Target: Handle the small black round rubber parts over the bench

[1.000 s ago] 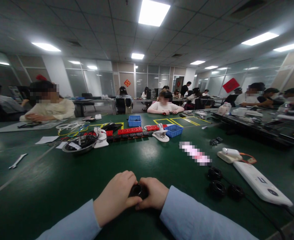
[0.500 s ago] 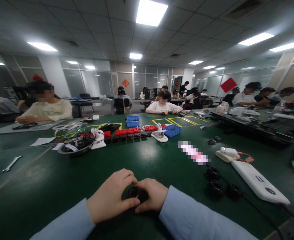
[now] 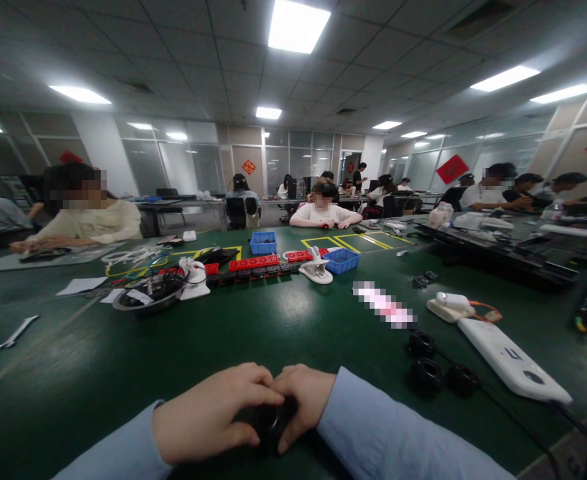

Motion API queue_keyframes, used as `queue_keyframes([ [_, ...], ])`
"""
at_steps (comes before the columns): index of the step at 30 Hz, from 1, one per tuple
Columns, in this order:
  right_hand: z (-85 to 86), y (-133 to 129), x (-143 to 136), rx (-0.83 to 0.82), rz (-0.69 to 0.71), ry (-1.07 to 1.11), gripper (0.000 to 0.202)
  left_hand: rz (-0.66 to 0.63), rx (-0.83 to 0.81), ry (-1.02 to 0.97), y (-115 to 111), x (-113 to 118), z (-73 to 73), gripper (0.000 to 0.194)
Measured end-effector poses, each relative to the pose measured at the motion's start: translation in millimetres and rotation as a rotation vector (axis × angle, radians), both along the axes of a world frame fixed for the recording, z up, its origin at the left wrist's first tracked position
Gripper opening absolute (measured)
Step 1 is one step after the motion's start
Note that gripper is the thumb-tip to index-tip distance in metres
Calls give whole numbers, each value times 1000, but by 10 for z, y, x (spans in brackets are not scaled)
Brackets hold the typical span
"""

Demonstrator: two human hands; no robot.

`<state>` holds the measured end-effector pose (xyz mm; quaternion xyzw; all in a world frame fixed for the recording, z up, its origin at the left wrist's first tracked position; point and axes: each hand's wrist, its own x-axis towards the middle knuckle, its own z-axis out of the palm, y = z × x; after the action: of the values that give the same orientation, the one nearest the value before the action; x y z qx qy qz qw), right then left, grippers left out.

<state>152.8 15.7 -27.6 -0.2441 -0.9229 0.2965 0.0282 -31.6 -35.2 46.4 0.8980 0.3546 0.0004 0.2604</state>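
My left hand (image 3: pixel 213 413) curls around the left side of a small black round part (image 3: pixel 269 421) with a shiny rim, low over the green table. Its thumb lies by the part's left edge, and its fingertips meet the other hand above. On the opposite side my right hand (image 3: pixel 306 400) grips the same part, thumb toward me. Fingers hide much of the part, so its exact kind cannot be made out. To the right lie several black rings, among them a black ring (image 3: pixel 427 373), beside a black cable.
A white power bank-like device (image 3: pixel 513 360) lies at right. Farther back stand a metal bowl (image 3: pixel 146 308) of cables, a white clip stand (image 3: pixel 316 267), a blue bin (image 3: pixel 343 261) and red strips (image 3: pixel 253 262). A wrench (image 3: pixel 19 332) lies left. Several people sit around.
Both hands have shifted slightly down, and the left wrist has moved left. The left thumb has drawn away from the right hand, and the black part appears tilted differently. The view shifts slightly.
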Motion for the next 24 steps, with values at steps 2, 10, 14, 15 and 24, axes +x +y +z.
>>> queue_keyframes([
  [2,-24,7,-2,-7,-7,-3,49,10,18,6,20,-5,-26,51],
  [10,24,-73,-53,8,-190,-49,53,190,190,67,44,29,-141,41],
  [14,22,-104,-90,120,-327,-83,56,357,351,154,20,121,-227,40],
  [15,20,-109,-96,143,-347,-87,56,389,388,174,13,145,-246,39],
  [24,34,-132,-99,172,-385,-86,55,440,415,159,11,140,-231,57],
])
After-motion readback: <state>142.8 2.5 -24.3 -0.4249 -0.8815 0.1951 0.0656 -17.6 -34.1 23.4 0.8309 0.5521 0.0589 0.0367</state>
